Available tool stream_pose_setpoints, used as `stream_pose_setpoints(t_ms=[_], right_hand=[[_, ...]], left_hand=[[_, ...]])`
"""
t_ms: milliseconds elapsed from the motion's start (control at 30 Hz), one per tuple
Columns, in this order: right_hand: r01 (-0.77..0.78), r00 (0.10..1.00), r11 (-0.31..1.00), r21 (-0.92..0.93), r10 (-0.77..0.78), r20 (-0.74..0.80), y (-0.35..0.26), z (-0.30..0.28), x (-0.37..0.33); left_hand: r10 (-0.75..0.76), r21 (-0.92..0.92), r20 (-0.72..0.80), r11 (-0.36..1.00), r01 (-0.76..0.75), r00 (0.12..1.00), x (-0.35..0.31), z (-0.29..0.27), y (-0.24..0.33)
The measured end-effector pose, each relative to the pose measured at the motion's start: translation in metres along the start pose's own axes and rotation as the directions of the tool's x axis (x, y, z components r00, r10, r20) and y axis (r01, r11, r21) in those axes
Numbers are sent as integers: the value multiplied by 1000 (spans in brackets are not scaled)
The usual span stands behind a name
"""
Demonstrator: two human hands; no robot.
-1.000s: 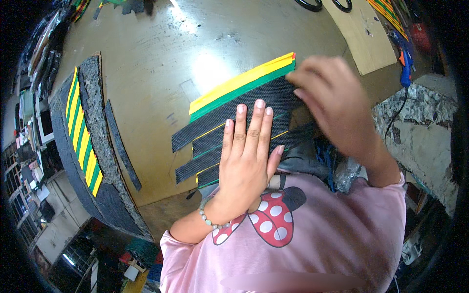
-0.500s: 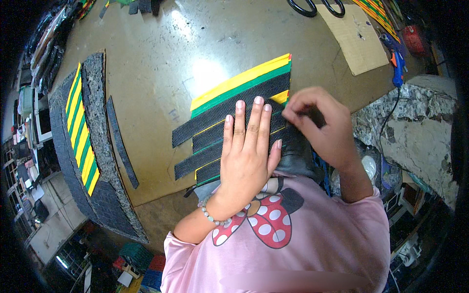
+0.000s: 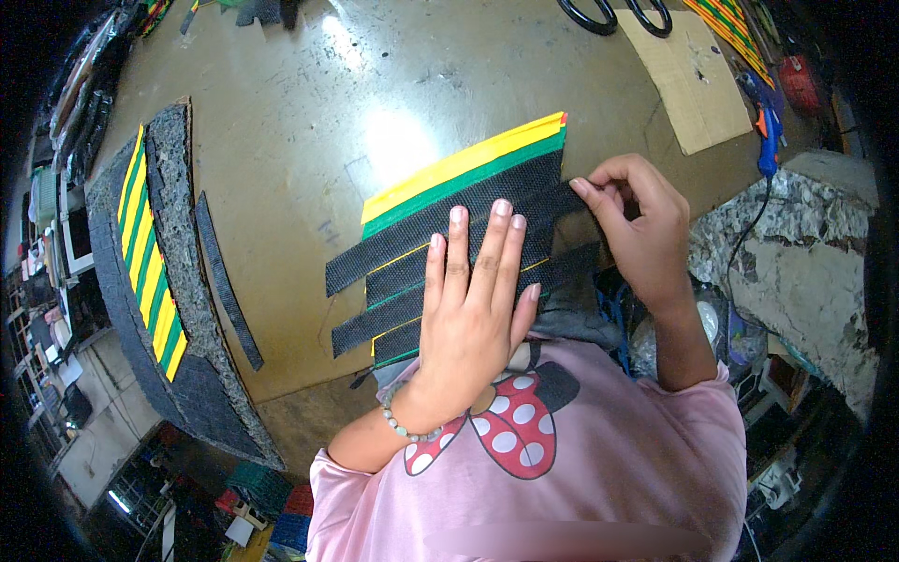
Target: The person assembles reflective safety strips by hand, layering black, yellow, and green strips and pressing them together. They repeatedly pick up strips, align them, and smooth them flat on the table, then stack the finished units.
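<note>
A layered panel of black woven strips, with a yellow band point(image 3: 459, 167) and a green band point(image 3: 468, 190) along its far edge, lies at the table's near edge. My left hand point(image 3: 476, 281) rests flat on the strips, fingers stretched out and slightly apart, a bead bracelet point(image 3: 398, 421) on its wrist. At the panel's right side, my right hand point(image 3: 641, 211) pinches the end of a black strip point(image 3: 560, 199) between thumb and fingers. Thin yellow and green lines show between the strips. The middle of the panel is hidden under my left hand.
A dark board point(image 3: 187, 281) with a yellow-and-green striped piece point(image 3: 150, 262) lies at the left, a loose narrow black strip point(image 3: 225, 281) beside it. Far right are scissors point(image 3: 590, 17), cardboard point(image 3: 688, 89), a blue glue gun point(image 3: 769, 140) and its cable.
My right hand has moved slightly right, drawing a black strip's end out straight over the yellow patch that showed before. My left hand stays flat on the panel.
</note>
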State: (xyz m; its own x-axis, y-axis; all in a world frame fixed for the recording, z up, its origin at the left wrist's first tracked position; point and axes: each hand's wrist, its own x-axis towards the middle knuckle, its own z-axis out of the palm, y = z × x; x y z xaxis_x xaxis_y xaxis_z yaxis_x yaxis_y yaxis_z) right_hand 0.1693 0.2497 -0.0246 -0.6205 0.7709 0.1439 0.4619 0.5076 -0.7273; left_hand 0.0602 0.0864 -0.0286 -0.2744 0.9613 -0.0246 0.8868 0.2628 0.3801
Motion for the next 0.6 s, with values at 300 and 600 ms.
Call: stream_pose_setpoints(t_ms=[300, 600], right_hand=[[297, 954, 905, -304, -295, 52, -12, -5, -3], [482, 872, 791, -376, -391, 295, -26, 20, -34]], left_hand=[[17, 18, -22, 1000, -17, 1000, -1, 3, 0], [55, -58, -103, 996, -61, 993, -2, -7, -12]])
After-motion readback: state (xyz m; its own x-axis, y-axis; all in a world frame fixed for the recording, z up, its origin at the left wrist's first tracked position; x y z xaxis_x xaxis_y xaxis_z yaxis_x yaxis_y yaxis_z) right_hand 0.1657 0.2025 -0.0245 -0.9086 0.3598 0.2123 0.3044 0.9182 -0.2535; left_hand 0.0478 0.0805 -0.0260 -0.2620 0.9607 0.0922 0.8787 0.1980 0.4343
